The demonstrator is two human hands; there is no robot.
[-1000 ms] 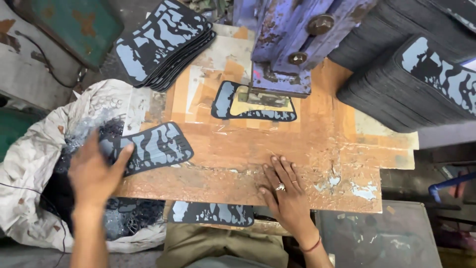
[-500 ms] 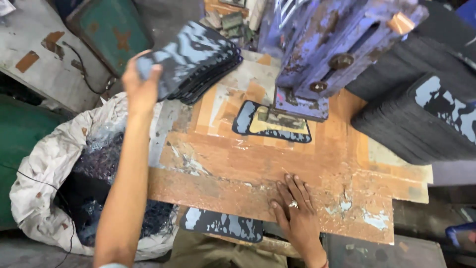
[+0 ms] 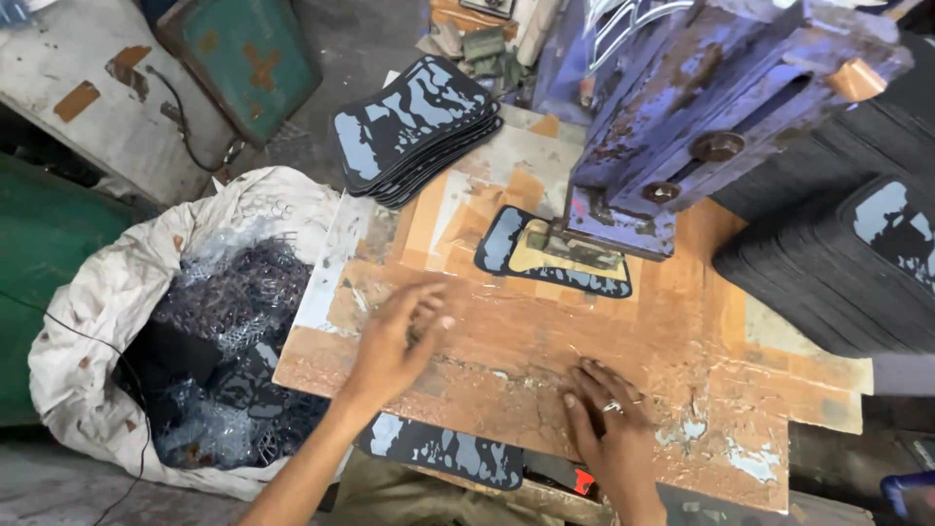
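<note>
A worn orange tabletop (image 3: 623, 351) fills the middle, under a chipped purple press (image 3: 711, 107). Left of it a white sack (image 3: 97, 321) stands on a grey floor (image 3: 390, 39), beside a green bin (image 3: 39, 244) and a teal panel (image 3: 243, 49).

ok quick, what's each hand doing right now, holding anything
Left hand: open, empty, fingers spread over the worn orange wooden board.
Right hand: open, flat on the board, holding nothing.

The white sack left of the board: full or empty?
Partly full. The white sack gapes open, holding a dark heap of cut scrap that stays below its rim.
</note>
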